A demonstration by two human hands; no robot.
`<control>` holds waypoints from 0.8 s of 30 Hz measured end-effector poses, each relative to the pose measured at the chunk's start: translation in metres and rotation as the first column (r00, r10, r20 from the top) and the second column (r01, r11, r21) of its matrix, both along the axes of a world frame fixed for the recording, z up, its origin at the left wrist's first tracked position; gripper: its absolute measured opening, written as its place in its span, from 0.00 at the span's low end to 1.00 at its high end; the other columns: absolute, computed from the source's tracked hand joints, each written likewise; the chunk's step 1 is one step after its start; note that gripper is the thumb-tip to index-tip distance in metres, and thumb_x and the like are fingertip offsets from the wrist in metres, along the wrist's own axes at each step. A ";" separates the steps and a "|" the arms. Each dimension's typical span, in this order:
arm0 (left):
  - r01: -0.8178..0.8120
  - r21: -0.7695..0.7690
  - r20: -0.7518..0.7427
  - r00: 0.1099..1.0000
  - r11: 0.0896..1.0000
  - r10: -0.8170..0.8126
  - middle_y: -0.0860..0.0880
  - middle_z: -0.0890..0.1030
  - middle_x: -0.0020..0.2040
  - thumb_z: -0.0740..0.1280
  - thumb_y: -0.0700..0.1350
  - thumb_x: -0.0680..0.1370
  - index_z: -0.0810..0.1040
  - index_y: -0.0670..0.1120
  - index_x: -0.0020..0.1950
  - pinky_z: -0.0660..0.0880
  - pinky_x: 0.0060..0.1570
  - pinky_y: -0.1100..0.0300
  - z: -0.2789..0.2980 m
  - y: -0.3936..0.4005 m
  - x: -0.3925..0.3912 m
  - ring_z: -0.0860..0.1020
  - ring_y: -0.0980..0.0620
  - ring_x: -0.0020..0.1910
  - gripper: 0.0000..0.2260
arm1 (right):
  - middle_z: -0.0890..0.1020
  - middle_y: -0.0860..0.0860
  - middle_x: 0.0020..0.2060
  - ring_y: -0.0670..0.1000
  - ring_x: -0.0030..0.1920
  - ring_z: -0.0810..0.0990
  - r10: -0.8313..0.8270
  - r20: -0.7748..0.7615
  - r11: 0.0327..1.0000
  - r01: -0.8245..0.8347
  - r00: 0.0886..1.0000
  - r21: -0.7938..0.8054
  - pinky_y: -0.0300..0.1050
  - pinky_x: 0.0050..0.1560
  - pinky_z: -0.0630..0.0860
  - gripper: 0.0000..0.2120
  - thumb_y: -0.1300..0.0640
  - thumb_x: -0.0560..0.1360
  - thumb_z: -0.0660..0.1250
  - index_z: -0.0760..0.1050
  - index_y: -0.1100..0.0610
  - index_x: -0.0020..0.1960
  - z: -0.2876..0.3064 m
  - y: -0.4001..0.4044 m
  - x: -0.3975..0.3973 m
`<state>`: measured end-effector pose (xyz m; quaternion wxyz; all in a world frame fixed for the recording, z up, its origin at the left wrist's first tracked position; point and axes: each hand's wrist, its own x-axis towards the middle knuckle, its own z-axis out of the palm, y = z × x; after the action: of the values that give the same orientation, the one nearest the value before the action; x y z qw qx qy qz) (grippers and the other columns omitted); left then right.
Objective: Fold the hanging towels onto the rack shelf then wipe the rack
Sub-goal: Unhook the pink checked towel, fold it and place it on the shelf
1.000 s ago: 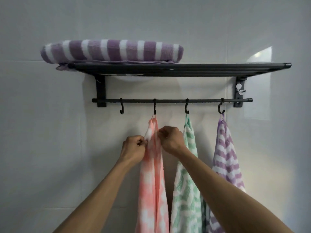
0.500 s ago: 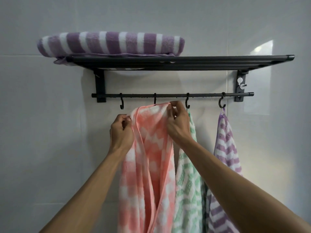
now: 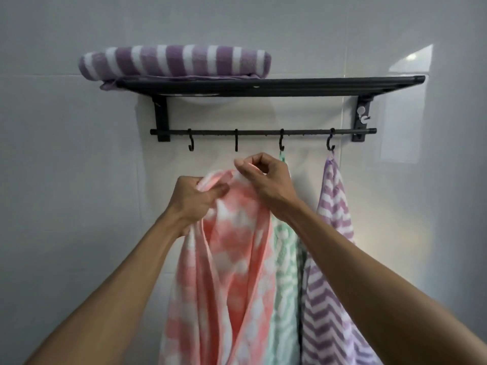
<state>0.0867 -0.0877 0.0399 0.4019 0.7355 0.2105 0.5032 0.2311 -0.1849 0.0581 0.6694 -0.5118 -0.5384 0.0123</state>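
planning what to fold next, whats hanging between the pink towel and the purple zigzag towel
A green-and-white patterned towel hangs there from the third hook, between the pink towel and the purple zigzag towel, seen in the head view.

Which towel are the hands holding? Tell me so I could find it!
Find the black rack on the wall, then the hook bar under it. Below the bar, the left hand and right hand grip the pink towel. Unlike the green towel and purple towel, it is off its hook.
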 end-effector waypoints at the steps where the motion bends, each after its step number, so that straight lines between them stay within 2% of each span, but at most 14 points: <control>1: -0.035 -0.053 0.049 0.998 0.998 0.037 0.48 0.78 0.30 0.78 0.47 0.72 0.82 0.39 0.36 0.74 0.32 0.57 -0.001 -0.005 -0.005 0.77 0.50 0.30 0.12 | 0.84 0.51 0.41 0.51 0.40 0.82 0.023 0.017 0.998 -0.022 1.000 -0.061 0.48 0.42 0.82 0.15 0.50 0.68 0.81 0.80 0.56 0.46 -0.010 -0.012 -0.002; 3: -0.053 -0.153 0.166 0.983 0.987 0.079 0.44 0.80 0.35 0.77 0.45 0.73 0.82 0.35 0.41 0.80 0.39 0.46 0.003 -0.012 -0.015 0.78 0.46 0.35 0.13 | 0.83 0.50 0.37 0.53 0.38 0.81 -0.063 0.229 0.962 0.120 0.971 -0.245 0.47 0.38 0.78 0.14 0.56 0.63 0.82 0.78 0.52 0.42 -0.034 -0.028 -0.001; 5: -0.090 -0.190 0.217 0.967 0.978 0.131 0.43 0.80 0.37 0.76 0.45 0.74 0.81 0.36 0.41 0.81 0.41 0.42 0.007 -0.027 -0.027 0.79 0.45 0.36 0.12 | 0.79 0.49 0.31 0.51 0.35 0.77 -0.189 0.421 0.844 0.366 0.887 -0.392 0.44 0.36 0.71 0.13 0.63 0.66 0.75 0.72 0.52 0.33 -0.069 -0.041 -0.002; 7: -0.135 -0.204 0.272 0.944 0.970 0.189 0.44 0.78 0.38 0.75 0.45 0.75 0.80 0.40 0.39 0.79 0.39 0.48 0.013 -0.041 -0.043 0.78 0.47 0.36 0.10 | 0.80 0.55 0.35 0.57 0.39 0.79 -0.223 0.429 0.733 0.440 0.876 -0.518 0.46 0.38 0.73 0.05 0.63 0.67 0.68 0.73 0.56 0.36 -0.111 -0.053 0.000; 9: -0.194 -0.227 0.339 0.903 0.954 0.264 0.46 0.74 0.37 0.75 0.47 0.75 0.77 0.44 0.38 0.74 0.35 0.53 0.017 -0.049 -0.062 0.75 0.49 0.35 0.11 | 0.81 0.56 0.39 0.61 0.43 0.80 -0.224 0.419 0.622 0.460 0.880 -0.633 0.45 0.39 0.72 0.01 0.60 0.68 0.66 0.75 0.55 0.39 -0.155 -0.065 0.008; 12: -0.306 -0.297 0.394 0.824 0.905 0.408 0.50 0.71 0.35 0.74 0.48 0.75 0.73 0.48 0.34 0.70 0.33 0.58 0.015 -0.050 -0.099 0.72 0.51 0.34 0.14 | 0.82 0.57 0.40 0.58 0.42 0.80 -0.242 0.387 0.511 0.456 0.890 -0.729 0.44 0.38 0.71 0.05 0.59 0.73 0.64 0.78 0.58 0.41 -0.202 -0.093 0.014; 14: -0.379 -0.300 0.371 0.799 0.875 0.473 0.50 0.72 0.36 0.73 0.49 0.75 0.74 0.47 0.36 0.70 0.33 0.59 0.008 -0.050 -0.121 0.72 0.51 0.34 0.12 | 0.79 0.53 0.34 0.54 0.36 0.78 -0.285 0.288 0.539 0.401 0.914 -0.740 0.46 0.36 0.72 0.09 0.59 0.76 0.63 0.76 0.58 0.38 -0.213 -0.115 0.012; 16: -0.419 -0.292 0.294 0.816 0.860 0.498 0.49 0.74 0.38 0.74 0.49 0.74 0.75 0.46 0.36 0.72 0.35 0.57 -0.007 -0.050 -0.139 0.74 0.51 0.36 0.12 | 0.78 0.52 0.34 0.52 0.37 0.77 -0.317 0.201 0.621 0.363 0.927 -0.695 0.45 0.37 0.70 0.10 0.58 0.78 0.64 0.76 0.57 0.39 -0.207 -0.127 0.007; 17: -0.438 -0.281 0.222 0.836 0.854 0.502 0.49 0.76 0.38 0.75 0.49 0.73 0.76 0.46 0.35 0.74 0.37 0.55 -0.018 -0.049 -0.144 0.75 0.50 0.37 0.12 | 0.78 0.51 0.36 0.52 0.39 0.76 -0.312 0.156 0.675 0.334 0.937 -0.658 0.44 0.38 0.68 0.09 0.58 0.79 0.65 0.76 0.56 0.41 -0.199 -0.130 0.002; 19: -0.459 -0.198 0.027 0.881 0.866 0.473 0.48 0.79 0.37 0.77 0.52 0.70 0.79 0.46 0.39 0.78 0.42 0.52 -0.038 -0.055 -0.149 0.79 0.49 0.38 0.12 | 0.79 0.51 0.37 0.51 0.41 0.77 -0.244 0.050 0.804 0.231 0.968 -0.548 0.45 0.42 0.71 0.07 0.59 0.80 0.65 0.78 0.57 0.44 -0.173 -0.131 -0.013; 20: -0.436 -0.149 -0.066 0.900 0.888 0.431 0.48 0.80 0.40 0.79 0.54 0.68 0.80 0.47 0.44 0.79 0.44 0.52 -0.048 -0.062 -0.149 0.79 0.48 0.39 0.14 | 0.80 0.52 0.38 0.51 0.40 0.78 -0.212 0.016 0.849 0.192 0.977 -0.493 0.47 0.44 0.75 0.07 0.60 0.79 0.64 0.79 0.57 0.45 -0.158 -0.131 -0.023; 21: -0.379 -0.122 -0.148 0.921 0.917 0.361 0.48 0.80 0.43 0.82 0.55 0.65 0.79 0.49 0.51 0.79 0.45 0.52 -0.055 -0.072 -0.147 0.79 0.48 0.41 0.22 | 0.81 0.52 0.38 0.50 0.39 0.79 -0.188 0.002 0.877 0.169 0.982 -0.450 0.48 0.44 0.78 0.07 0.60 0.79 0.64 0.80 0.57 0.45 -0.143 -0.130 -0.034; 23: -0.152 -0.133 -0.304 0.947 0.979 0.106 0.52 0.77 0.51 0.85 0.57 0.57 0.71 0.53 0.63 0.78 0.47 0.54 -0.067 -0.097 -0.138 0.78 0.53 0.47 0.39 | 0.79 0.50 0.32 0.49 0.34 0.77 -0.136 0.035 0.912 0.139 0.990 -0.386 0.47 0.37 0.78 0.11 0.61 0.78 0.62 0.78 0.57 0.39 -0.111 -0.130 -0.055; 24: -0.020 -0.140 -0.387 0.921 0.990 -0.036 0.54 0.76 0.56 0.84 0.59 0.55 0.71 0.54 0.65 0.78 0.50 0.54 -0.071 -0.109 -0.132 0.78 0.54 0.52 0.42 | 0.77 0.47 0.29 0.47 0.31 0.75 -0.098 0.070 0.922 0.117 0.993 -0.370 0.44 0.33 0.76 0.13 0.61 0.78 0.62 0.77 0.56 0.35 -0.095 -0.132 -0.067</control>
<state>-0.0451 -0.1969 -0.0309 0.4055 0.7911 0.3180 0.3296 0.1643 -0.3165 -0.0367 0.5458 -0.6587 -0.5138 0.0648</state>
